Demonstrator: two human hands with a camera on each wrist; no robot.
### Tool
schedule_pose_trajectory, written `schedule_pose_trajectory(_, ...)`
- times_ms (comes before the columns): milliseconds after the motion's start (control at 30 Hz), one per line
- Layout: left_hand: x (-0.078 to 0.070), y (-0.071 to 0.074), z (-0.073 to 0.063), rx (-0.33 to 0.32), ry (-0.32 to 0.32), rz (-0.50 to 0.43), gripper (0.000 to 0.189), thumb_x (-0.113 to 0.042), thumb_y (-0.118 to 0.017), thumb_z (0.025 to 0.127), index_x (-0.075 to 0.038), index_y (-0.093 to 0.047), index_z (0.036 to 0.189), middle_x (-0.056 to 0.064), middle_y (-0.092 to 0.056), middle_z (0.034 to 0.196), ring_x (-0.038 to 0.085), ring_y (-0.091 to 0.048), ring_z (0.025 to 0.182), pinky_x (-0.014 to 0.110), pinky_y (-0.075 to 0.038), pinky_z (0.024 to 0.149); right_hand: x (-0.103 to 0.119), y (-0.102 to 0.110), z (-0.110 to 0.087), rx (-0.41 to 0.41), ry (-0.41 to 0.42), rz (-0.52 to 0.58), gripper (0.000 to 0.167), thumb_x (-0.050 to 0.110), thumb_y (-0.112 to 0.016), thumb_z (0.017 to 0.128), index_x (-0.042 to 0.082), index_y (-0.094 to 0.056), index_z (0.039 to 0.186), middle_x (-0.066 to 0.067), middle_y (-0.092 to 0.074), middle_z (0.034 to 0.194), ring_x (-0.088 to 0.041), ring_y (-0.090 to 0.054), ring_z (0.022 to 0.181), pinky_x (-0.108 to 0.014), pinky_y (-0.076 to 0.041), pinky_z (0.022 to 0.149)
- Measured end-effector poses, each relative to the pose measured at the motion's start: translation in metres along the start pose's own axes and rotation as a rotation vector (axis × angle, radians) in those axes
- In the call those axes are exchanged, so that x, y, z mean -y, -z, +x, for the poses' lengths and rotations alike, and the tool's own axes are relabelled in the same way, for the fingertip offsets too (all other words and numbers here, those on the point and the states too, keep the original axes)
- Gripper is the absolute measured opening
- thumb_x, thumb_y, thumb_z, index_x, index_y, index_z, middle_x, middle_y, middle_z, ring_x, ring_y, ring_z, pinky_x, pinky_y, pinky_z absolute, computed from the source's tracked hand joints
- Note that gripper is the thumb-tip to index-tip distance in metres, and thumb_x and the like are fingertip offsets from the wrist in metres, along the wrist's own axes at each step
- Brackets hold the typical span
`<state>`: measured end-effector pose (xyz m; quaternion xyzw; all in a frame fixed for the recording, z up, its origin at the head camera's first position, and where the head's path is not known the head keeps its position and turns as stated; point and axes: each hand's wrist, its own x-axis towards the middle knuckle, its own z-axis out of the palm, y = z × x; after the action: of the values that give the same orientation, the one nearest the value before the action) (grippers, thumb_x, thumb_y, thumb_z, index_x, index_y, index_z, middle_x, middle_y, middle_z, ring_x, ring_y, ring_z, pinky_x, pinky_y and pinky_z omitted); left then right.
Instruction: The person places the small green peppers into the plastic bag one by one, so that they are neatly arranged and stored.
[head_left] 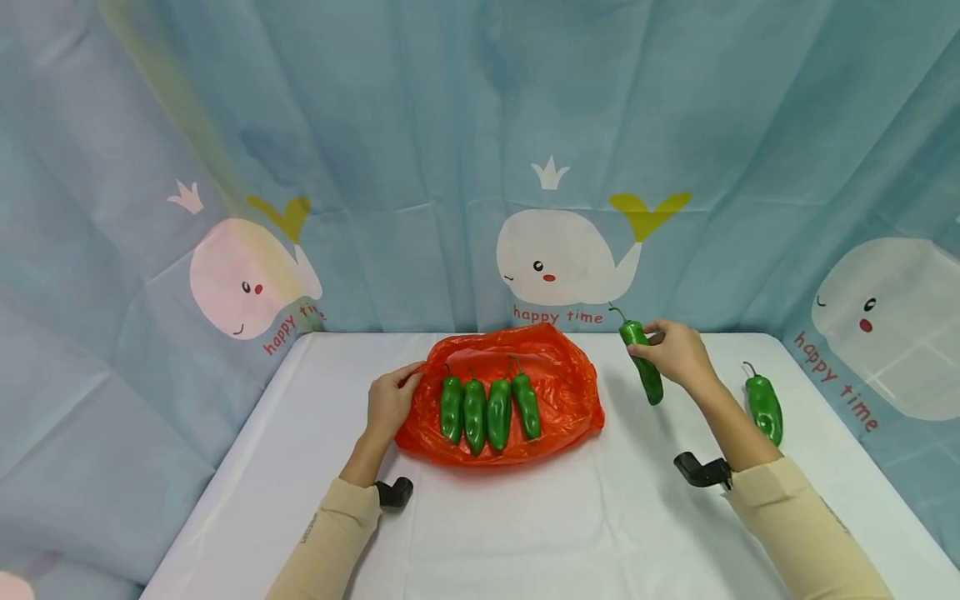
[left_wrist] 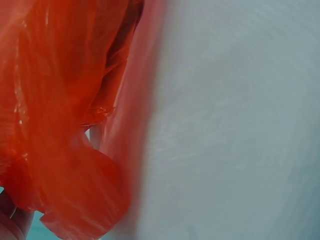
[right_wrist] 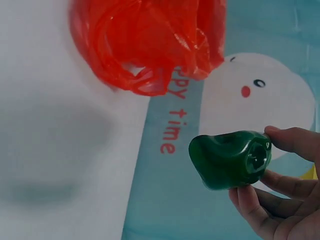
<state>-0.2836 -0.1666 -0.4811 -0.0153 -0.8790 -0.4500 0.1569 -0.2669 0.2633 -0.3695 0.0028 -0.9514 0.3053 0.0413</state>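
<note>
A red plastic bag (head_left: 562, 392) lies spread on the white table, with several green peppers (head_left: 498, 414) side by side on it, stems pointing away. At the bag's left edge, my left hand (head_left: 390, 406) pinches the plastic between fingers and thumb; in the left wrist view the red bag (left_wrist: 65, 100) covers most of that hand. To the right of the bag, my right hand (head_left: 675, 354) holds one green pepper (head_left: 642, 362) above the table, its stem up and tilted left. The right wrist view shows this pepper (right_wrist: 225, 160) pinched between thumb and fingertips.
Another green pepper (head_left: 764, 408) lies on the white table (head_left: 510, 533) near its right edge, beyond my right forearm. A blue curtain (head_left: 420, 167) printed with whales hangs behind and along both sides of the table.
</note>
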Motion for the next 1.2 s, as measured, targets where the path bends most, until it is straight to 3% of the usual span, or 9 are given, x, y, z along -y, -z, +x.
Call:
schedule_pose_trajectory(367,0.005,-0.001,-0.002,0.011,0.008,-0.012,0.025,-0.02,-0.062,0.096,-0.01,-0.073,0.115,0.013,-0.073,0.112,0.03,-0.068,0.106,0.045,-0.056,0.091,0.025,-0.012,0.005,0.012,0.028,0.063,0.054,0.023,-0.069,0.09,-0.011,-0.052,0.129,-0.035,-0.064,0.113,-0.043,-0.069,0.092,-0.045,-0.061,0.073)
schedule_pose_trajectory(667,0.002,-0.002,0.002,-0.016,-0.055,0.024,0.023,-0.018,-0.064,0.094,-0.01,-0.074,0.113,0.013,-0.074,0.11,0.03,-0.069,0.105,0.046,-0.055,0.088,0.044,-0.021,0.008,0.031,0.037,0.104,0.055,0.021,-0.068,0.091,-0.007,-0.05,0.134,-0.035,-0.063,0.117,-0.042,-0.069,0.096,-0.044,-0.061,0.073)
schedule_pose_trajectory(1000,0.005,-0.003,0.002,-0.001,-0.042,0.022,0.024,-0.021,-0.063,0.094,-0.011,-0.074,0.113,0.012,-0.074,0.11,0.03,-0.069,0.105,0.046,-0.056,0.089,0.059,-0.041,0.007,0.039,0.063,0.096,0.054,0.023,-0.07,0.09,-0.005,-0.052,0.133,-0.031,-0.064,0.118,-0.042,-0.067,0.103,-0.047,-0.059,0.08)
schedule_pose_trajectory(1200,0.003,-0.003,0.004,-0.003,-0.054,0.021,0.024,-0.02,-0.064,0.094,-0.011,-0.074,0.114,0.013,-0.073,0.11,0.03,-0.069,0.106,0.046,-0.056,0.089,0.069,-0.05,0.008,0.029,0.082,0.096,0.052,0.022,-0.07,0.09,-0.004,-0.053,0.132,-0.029,-0.067,0.115,-0.04,-0.067,0.101,-0.045,-0.06,0.076)
